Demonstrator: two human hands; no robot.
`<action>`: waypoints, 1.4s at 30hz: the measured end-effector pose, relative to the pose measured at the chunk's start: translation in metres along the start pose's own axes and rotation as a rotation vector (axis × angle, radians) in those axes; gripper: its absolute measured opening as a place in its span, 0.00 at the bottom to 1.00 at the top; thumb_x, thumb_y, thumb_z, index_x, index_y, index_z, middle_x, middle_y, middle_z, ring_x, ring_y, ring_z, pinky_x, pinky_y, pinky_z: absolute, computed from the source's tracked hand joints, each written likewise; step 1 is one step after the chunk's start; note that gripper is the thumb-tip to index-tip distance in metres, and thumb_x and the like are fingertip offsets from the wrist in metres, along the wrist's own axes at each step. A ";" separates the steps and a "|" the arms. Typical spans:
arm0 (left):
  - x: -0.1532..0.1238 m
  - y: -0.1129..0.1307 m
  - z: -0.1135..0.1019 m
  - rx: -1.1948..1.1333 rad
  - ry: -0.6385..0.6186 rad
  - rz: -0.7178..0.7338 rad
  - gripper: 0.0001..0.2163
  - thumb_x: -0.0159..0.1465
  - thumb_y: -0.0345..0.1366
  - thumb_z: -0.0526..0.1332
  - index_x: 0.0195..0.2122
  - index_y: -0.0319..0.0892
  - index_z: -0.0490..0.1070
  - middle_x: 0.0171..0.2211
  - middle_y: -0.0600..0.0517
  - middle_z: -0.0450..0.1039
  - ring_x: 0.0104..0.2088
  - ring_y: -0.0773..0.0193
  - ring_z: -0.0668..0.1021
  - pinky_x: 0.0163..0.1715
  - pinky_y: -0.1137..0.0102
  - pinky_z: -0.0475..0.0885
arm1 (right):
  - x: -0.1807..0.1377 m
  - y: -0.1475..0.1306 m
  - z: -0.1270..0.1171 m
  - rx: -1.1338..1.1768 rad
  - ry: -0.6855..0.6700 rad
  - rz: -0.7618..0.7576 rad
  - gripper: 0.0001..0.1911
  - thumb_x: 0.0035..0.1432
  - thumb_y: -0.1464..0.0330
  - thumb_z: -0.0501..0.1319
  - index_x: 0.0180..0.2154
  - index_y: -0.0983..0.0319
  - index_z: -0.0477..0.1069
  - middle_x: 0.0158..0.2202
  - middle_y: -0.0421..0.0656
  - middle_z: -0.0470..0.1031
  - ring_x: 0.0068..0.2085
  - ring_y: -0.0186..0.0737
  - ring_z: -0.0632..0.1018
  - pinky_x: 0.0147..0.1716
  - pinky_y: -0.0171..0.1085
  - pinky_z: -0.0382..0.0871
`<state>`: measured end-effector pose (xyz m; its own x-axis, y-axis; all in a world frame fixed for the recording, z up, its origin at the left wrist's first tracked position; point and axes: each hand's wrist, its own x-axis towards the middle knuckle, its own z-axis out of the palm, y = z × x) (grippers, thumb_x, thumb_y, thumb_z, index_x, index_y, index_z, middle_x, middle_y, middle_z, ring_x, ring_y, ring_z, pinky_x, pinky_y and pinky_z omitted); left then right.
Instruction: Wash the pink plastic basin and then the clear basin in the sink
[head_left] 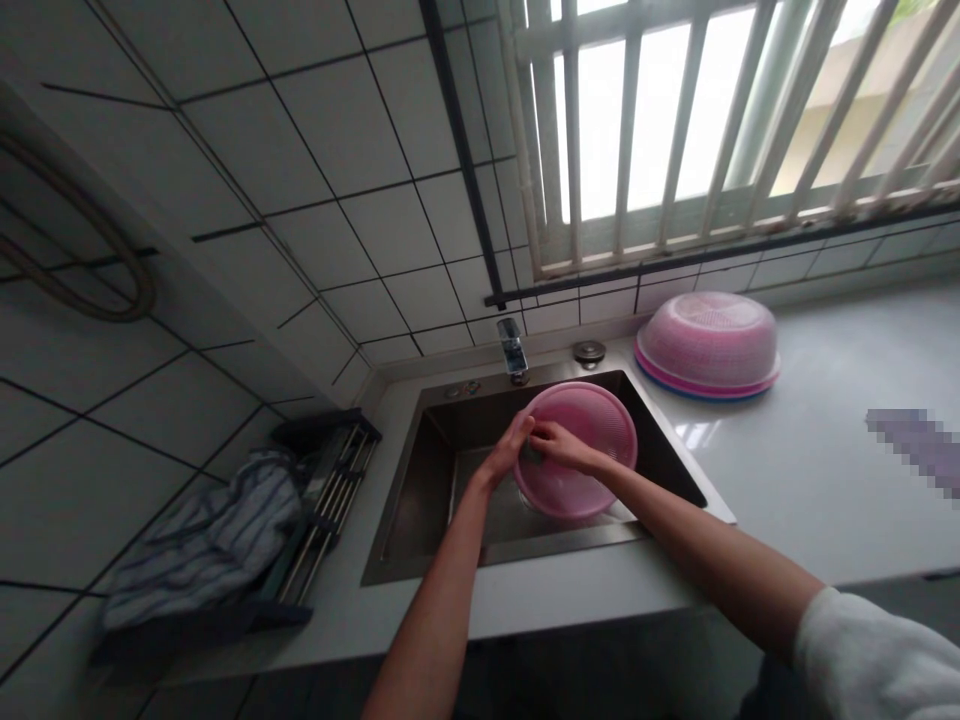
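A pink plastic colander (592, 440) is held tilted inside the steel sink (420, 480), under the tap (512, 350). My left hand (510, 447) grips the colander's near-left rim with curled fingers. My right hand (559, 445) is closed right beside it, over the colander's rim and a small dark thing that I cannot make out. The two hands touch each other.
Stacked upside-down pink baskets (707, 345) sit on the white counter (810, 470) right of the sink. A dish rack (315, 510) with a striped cloth (202, 530) lies to the left. Tiled walls and a barred window (697, 120) stand behind.
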<state>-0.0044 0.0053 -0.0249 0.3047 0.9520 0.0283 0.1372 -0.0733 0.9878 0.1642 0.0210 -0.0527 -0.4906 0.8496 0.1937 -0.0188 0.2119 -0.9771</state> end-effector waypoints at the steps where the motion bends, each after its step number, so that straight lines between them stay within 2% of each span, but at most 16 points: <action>1: 0.001 0.001 0.001 -0.016 -0.007 0.007 0.39 0.67 0.67 0.62 0.68 0.42 0.72 0.70 0.41 0.70 0.73 0.41 0.67 0.76 0.51 0.53 | 0.001 0.000 -0.004 0.013 0.083 0.001 0.14 0.63 0.57 0.62 0.38 0.62 0.74 0.35 0.44 0.77 0.33 0.39 0.74 0.32 0.35 0.68; 4: 0.003 0.004 0.003 -0.051 -0.038 0.012 0.38 0.66 0.65 0.65 0.68 0.43 0.71 0.70 0.42 0.70 0.73 0.41 0.67 0.75 0.50 0.57 | 0.006 -0.001 -0.023 0.028 0.309 0.012 0.15 0.62 0.55 0.60 0.37 0.61 0.72 0.32 0.41 0.74 0.33 0.39 0.71 0.31 0.35 0.66; 6: 0.003 0.004 0.003 -0.056 -0.052 -0.020 0.38 0.63 0.63 0.69 0.67 0.43 0.70 0.68 0.40 0.72 0.70 0.41 0.71 0.72 0.49 0.61 | 0.007 -0.002 -0.029 0.018 0.310 -0.005 0.14 0.60 0.56 0.60 0.36 0.60 0.72 0.33 0.41 0.74 0.34 0.39 0.72 0.32 0.35 0.67; 10: -0.003 0.002 0.000 -0.095 -0.032 -0.080 0.37 0.62 0.60 0.72 0.64 0.41 0.68 0.60 0.40 0.77 0.63 0.42 0.76 0.67 0.47 0.68 | 0.002 -0.002 -0.016 -0.042 0.035 -0.045 0.11 0.60 0.60 0.62 0.35 0.61 0.74 0.34 0.43 0.76 0.35 0.40 0.73 0.36 0.36 0.68; 14: -0.005 -0.003 0.001 -0.184 -0.005 -0.037 0.36 0.65 0.58 0.70 0.67 0.44 0.68 0.65 0.41 0.74 0.68 0.42 0.72 0.71 0.49 0.64 | -0.001 0.000 -0.001 -0.086 -0.158 -0.036 0.10 0.60 0.63 0.62 0.38 0.63 0.76 0.37 0.45 0.79 0.36 0.41 0.74 0.38 0.37 0.69; 16: -0.002 -0.005 0.003 -0.225 -0.012 -0.036 0.36 0.66 0.60 0.68 0.68 0.44 0.69 0.67 0.40 0.73 0.71 0.40 0.70 0.73 0.48 0.61 | 0.001 0.000 -0.003 -0.078 -0.092 -0.054 0.12 0.62 0.61 0.62 0.39 0.63 0.76 0.38 0.46 0.79 0.37 0.41 0.75 0.38 0.37 0.69; 19: 0.002 -0.005 0.007 -0.239 -0.032 -0.023 0.36 0.66 0.60 0.69 0.69 0.45 0.71 0.70 0.42 0.71 0.74 0.40 0.66 0.75 0.47 0.56 | 0.005 -0.005 -0.016 -0.065 0.189 -0.086 0.14 0.64 0.58 0.60 0.40 0.62 0.74 0.38 0.46 0.79 0.37 0.42 0.74 0.37 0.37 0.69; 21: 0.003 -0.005 0.008 -0.244 -0.044 -0.023 0.37 0.64 0.60 0.70 0.70 0.47 0.71 0.71 0.43 0.70 0.74 0.40 0.66 0.76 0.47 0.56 | 0.006 -0.010 -0.021 -0.077 0.286 -0.106 0.13 0.65 0.59 0.58 0.40 0.62 0.73 0.38 0.45 0.78 0.36 0.41 0.74 0.37 0.37 0.69; 23: 0.003 -0.006 0.008 -0.267 -0.042 -0.037 0.37 0.63 0.61 0.70 0.69 0.46 0.72 0.69 0.43 0.72 0.73 0.40 0.68 0.75 0.47 0.57 | 0.004 -0.013 -0.021 -0.091 0.202 -0.129 0.12 0.65 0.60 0.59 0.39 0.62 0.73 0.39 0.46 0.78 0.37 0.41 0.75 0.39 0.37 0.70; 27: 0.002 -0.008 0.002 -0.292 -0.046 -0.091 0.39 0.64 0.65 0.67 0.66 0.41 0.75 0.62 0.40 0.79 0.69 0.40 0.73 0.73 0.44 0.61 | -0.003 -0.011 -0.006 -0.110 -0.240 -0.090 0.09 0.62 0.63 0.61 0.35 0.62 0.74 0.34 0.43 0.76 0.35 0.40 0.73 0.37 0.37 0.68; 29: 0.001 -0.008 0.000 -0.267 -0.049 -0.082 0.37 0.65 0.64 0.67 0.66 0.41 0.75 0.63 0.41 0.79 0.69 0.41 0.73 0.73 0.45 0.61 | -0.004 -0.008 -0.002 -0.129 -0.338 -0.061 0.08 0.61 0.64 0.61 0.32 0.62 0.73 0.32 0.42 0.75 0.32 0.38 0.71 0.35 0.36 0.66; 31: 0.001 -0.007 0.001 -0.239 -0.037 -0.042 0.37 0.65 0.63 0.67 0.66 0.42 0.75 0.65 0.41 0.76 0.71 0.42 0.70 0.74 0.47 0.59 | -0.002 -0.006 -0.005 -0.138 -0.222 -0.075 0.09 0.62 0.64 0.61 0.34 0.62 0.73 0.33 0.43 0.75 0.33 0.38 0.71 0.35 0.36 0.66; 34: 0.002 -0.004 0.004 -0.220 -0.032 -0.009 0.37 0.65 0.62 0.68 0.68 0.44 0.74 0.69 0.42 0.72 0.73 0.40 0.67 0.75 0.48 0.57 | 0.003 -0.006 -0.014 -0.111 0.105 -0.099 0.12 0.65 0.61 0.59 0.39 0.63 0.74 0.36 0.45 0.77 0.35 0.40 0.73 0.35 0.36 0.67; 36: 0.001 -0.002 0.006 -0.202 -0.037 -0.005 0.37 0.65 0.63 0.68 0.69 0.45 0.73 0.70 0.43 0.72 0.73 0.39 0.67 0.75 0.48 0.56 | 0.004 -0.006 -0.017 -0.081 0.183 -0.087 0.14 0.66 0.59 0.59 0.41 0.63 0.74 0.37 0.45 0.77 0.35 0.40 0.73 0.35 0.36 0.68; 38: 0.001 0.000 0.006 -0.171 -0.029 0.011 0.37 0.66 0.63 0.67 0.68 0.43 0.74 0.69 0.43 0.73 0.73 0.39 0.68 0.76 0.47 0.55 | 0.002 -0.005 -0.013 -0.062 0.076 -0.069 0.14 0.65 0.58 0.60 0.40 0.63 0.75 0.36 0.44 0.77 0.34 0.39 0.73 0.34 0.35 0.67; 42: 0.000 0.001 0.002 -0.144 -0.018 -0.003 0.36 0.67 0.63 0.66 0.67 0.42 0.74 0.67 0.42 0.74 0.71 0.40 0.70 0.75 0.47 0.56 | -0.003 -0.001 0.000 -0.064 -0.289 0.010 0.10 0.60 0.62 0.63 0.31 0.63 0.73 0.28 0.40 0.73 0.29 0.36 0.69 0.30 0.34 0.64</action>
<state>-0.0027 0.0051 -0.0239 0.3215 0.9466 0.0243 0.0014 -0.0261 0.9997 0.1659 0.0179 -0.0523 -0.7185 0.6809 0.1419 0.0375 0.2417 -0.9696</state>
